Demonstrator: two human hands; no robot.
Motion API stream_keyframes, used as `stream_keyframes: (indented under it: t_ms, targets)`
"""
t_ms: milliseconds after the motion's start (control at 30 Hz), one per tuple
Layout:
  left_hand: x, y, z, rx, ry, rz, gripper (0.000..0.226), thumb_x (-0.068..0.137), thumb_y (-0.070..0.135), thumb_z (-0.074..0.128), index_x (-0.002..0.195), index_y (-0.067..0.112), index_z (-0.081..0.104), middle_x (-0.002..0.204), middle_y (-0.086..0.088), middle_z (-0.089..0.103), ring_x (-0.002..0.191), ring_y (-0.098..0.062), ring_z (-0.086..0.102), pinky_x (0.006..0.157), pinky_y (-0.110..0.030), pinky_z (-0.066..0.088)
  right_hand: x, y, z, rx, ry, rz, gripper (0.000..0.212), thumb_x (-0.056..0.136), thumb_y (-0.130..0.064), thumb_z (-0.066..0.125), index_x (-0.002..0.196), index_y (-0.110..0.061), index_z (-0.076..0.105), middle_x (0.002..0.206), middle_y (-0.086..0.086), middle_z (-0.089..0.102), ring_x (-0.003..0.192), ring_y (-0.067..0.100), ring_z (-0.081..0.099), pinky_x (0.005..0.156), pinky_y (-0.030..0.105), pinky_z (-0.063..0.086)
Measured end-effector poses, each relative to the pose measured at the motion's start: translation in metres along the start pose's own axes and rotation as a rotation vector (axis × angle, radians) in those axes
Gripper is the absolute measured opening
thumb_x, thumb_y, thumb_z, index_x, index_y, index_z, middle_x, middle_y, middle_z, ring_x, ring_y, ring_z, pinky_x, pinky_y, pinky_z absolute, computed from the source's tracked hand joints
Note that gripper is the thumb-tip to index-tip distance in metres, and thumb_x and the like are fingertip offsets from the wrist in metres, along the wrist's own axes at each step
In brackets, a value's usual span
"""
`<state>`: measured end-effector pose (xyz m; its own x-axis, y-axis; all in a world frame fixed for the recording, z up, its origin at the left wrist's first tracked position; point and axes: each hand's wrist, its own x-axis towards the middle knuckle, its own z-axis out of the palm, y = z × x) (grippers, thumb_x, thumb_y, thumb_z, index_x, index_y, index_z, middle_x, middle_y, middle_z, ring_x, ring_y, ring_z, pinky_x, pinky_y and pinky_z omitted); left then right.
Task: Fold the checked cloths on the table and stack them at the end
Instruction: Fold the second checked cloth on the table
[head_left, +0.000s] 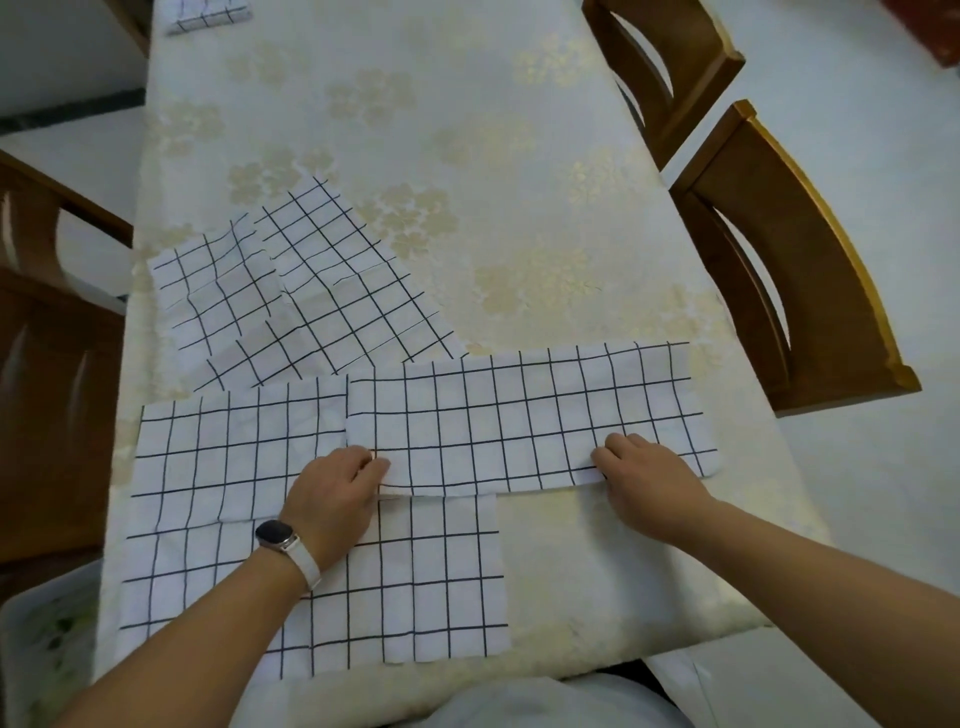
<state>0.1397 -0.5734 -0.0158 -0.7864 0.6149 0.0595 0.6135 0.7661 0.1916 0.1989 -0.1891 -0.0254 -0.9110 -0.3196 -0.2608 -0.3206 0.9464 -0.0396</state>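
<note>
A long white cloth with thin black check lines (530, 426) lies folded into a strip across the near part of the table with the cream flowered tablecloth (467, 156). The left hand (332, 493) pinches its near edge at the left end. The right hand (644, 478) pinches the same edge closer to the right end. Under the left arm lies a big flat checked cloth (218, 467). Two more crumpled checked cloths (311, 291) sit just behind. A small folded checked pile (208, 15) waits at the far end.
</note>
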Motion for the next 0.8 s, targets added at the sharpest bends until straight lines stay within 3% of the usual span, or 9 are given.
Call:
stream_keyframes:
  t_ms: [167,300,433,633,800]
  targets:
    - [-0.001,0.002,-0.01,-0.067,0.025,0.005,0.049,0.06,-0.012,0.074,0.105,0.0,0.06,0.073,-0.013,0.055,0.052,-0.026,0.047,0.042,-0.027,0.039,0.002,-0.001,-0.002,0.022,-0.071,0.03,0.029,0.062,-0.014,0.076,0.086,-0.014,0.061,0.078,0.004,0.057,0.067,0.026,0.056,0.05,0.03,0.032]
    - [-0.006,-0.004,-0.008,0.002,-0.01,0.098,0.035,0.062,-0.01,0.074,0.091,0.005,0.061,0.07,-0.01,0.054,0.053,-0.024,0.044,0.049,-0.027,0.032,0.003,-0.004,-0.004,0.028,-0.113,0.059,0.024,0.081,-0.015,0.059,0.105,-0.012,0.058,0.097,0.007,0.057,0.088,0.029,0.055,0.063,0.032,0.034]
    - [-0.016,-0.015,-0.001,0.09,-0.069,0.135,0.03,0.058,-0.009,0.075,0.078,0.011,0.064,0.073,-0.006,0.056,0.06,-0.025,0.047,0.055,-0.03,0.034,0.004,-0.008,-0.009,0.027,-0.159,0.083,0.027,0.087,-0.017,0.051,0.113,-0.015,0.053,0.106,0.005,0.054,0.097,0.026,0.051,0.068,0.033,0.036]
    - [-0.031,-0.021,0.007,0.122,-0.103,0.063,0.037,0.055,-0.01,0.073,0.084,0.012,0.067,0.083,-0.005,0.063,0.071,-0.028,0.056,0.061,-0.033,0.04,0.003,-0.013,-0.012,0.03,-0.186,0.127,0.023,0.085,-0.015,0.053,0.108,-0.012,0.055,0.103,0.008,0.055,0.093,0.029,0.052,0.066,0.036,0.041]
    - [-0.035,-0.014,0.008,0.113,-0.138,-0.006,0.031,0.061,-0.001,0.075,0.088,0.012,0.069,0.086,-0.005,0.065,0.075,-0.029,0.06,0.065,-0.037,0.048,0.003,-0.018,-0.02,-0.006,-0.272,0.142,0.028,0.086,-0.022,0.053,0.113,-0.018,0.048,0.108,0.002,0.05,0.1,0.024,0.05,0.07,0.032,0.039]
